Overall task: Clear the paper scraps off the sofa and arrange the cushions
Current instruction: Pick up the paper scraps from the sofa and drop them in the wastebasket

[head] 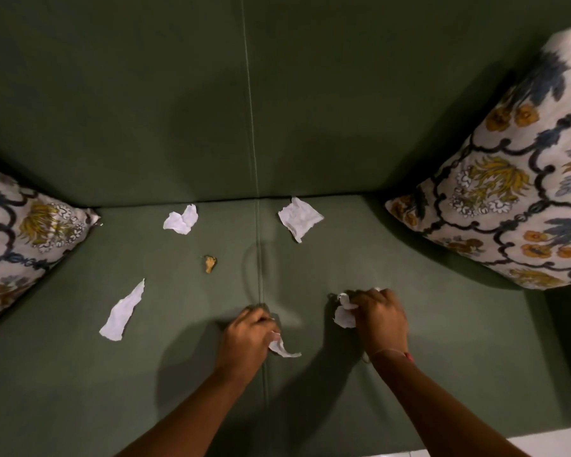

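Scrap-clearing step underway; cushions not yet arranged. Landmark: the centre seam (pixel 260 275) of the green sofa (pixel 442 374).

Far left of the seam, the left cushion (pixel 27 245) lies slumped at the seat end: floral print, woven, soft-cornered. Nearer the seam, a long torn strip (pixel 121 313) lies flat, and a crumpled scrap (pixel 180 220) sits up by the backrest. A small tan crumb (pixel 209 263), material unclear, rests just left of the seam.

At the seam, the left hand (pixel 244 338) is closed, pinching a curled white piece (pixel 282 347).

Right of the seam, a creased square scrap (pixel 300 217) lies near the backrest. The right hand (pixel 381 319) is closed around a balled wad (pixel 345 313).

Far right, the right cushion (pixel 515 192) leans upright.

Next, judged: reach for the loose scraps; thin paper needs a fingertip pinch off the matte fabric.
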`<state>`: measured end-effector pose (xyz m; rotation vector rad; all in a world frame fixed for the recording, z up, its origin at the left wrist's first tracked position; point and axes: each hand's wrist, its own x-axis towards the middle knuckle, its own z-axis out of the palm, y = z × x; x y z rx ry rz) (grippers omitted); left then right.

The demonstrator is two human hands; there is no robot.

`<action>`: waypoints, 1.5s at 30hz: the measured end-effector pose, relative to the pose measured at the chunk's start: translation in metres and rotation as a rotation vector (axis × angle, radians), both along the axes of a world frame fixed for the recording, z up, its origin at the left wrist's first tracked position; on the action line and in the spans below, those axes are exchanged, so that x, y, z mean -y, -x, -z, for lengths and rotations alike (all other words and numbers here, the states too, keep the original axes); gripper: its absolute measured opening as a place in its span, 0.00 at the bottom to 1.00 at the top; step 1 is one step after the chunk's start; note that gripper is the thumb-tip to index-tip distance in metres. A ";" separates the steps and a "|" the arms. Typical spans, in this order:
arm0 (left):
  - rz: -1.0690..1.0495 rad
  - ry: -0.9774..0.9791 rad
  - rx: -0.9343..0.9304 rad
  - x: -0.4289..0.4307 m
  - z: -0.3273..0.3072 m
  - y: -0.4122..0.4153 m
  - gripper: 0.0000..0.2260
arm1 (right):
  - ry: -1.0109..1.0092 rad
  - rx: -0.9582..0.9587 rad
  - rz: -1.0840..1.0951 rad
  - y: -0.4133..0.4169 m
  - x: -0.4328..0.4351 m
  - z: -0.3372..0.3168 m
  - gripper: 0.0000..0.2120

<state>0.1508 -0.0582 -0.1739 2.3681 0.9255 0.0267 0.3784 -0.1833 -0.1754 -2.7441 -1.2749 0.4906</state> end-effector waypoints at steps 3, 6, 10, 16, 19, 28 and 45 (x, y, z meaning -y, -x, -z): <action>-0.205 0.063 -0.035 -0.016 -0.005 0.000 0.02 | -0.152 -0.026 -0.007 -0.007 -0.046 -0.012 0.11; -0.315 0.040 -0.038 -0.035 -0.009 0.000 0.03 | -0.245 -0.138 0.048 -0.012 -0.111 -0.016 0.10; -0.430 0.072 0.010 -0.051 -0.014 0.003 0.03 | -0.178 -0.255 0.109 -0.009 -0.180 -0.007 0.12; -0.490 0.082 -0.004 -0.044 0.002 0.022 0.04 | -0.088 -0.030 -0.075 0.000 -0.197 0.016 0.15; -0.522 0.088 -0.016 -0.041 0.002 0.028 0.03 | -0.085 -0.111 -0.055 -0.005 -0.195 0.014 0.13; -0.648 0.177 -0.003 -0.045 -0.032 0.080 0.08 | -0.348 -0.516 0.383 0.072 -0.164 -0.024 0.12; -1.312 0.186 -0.169 0.022 -0.045 0.500 0.05 | -0.006 -0.923 0.127 0.540 -0.110 -0.020 0.08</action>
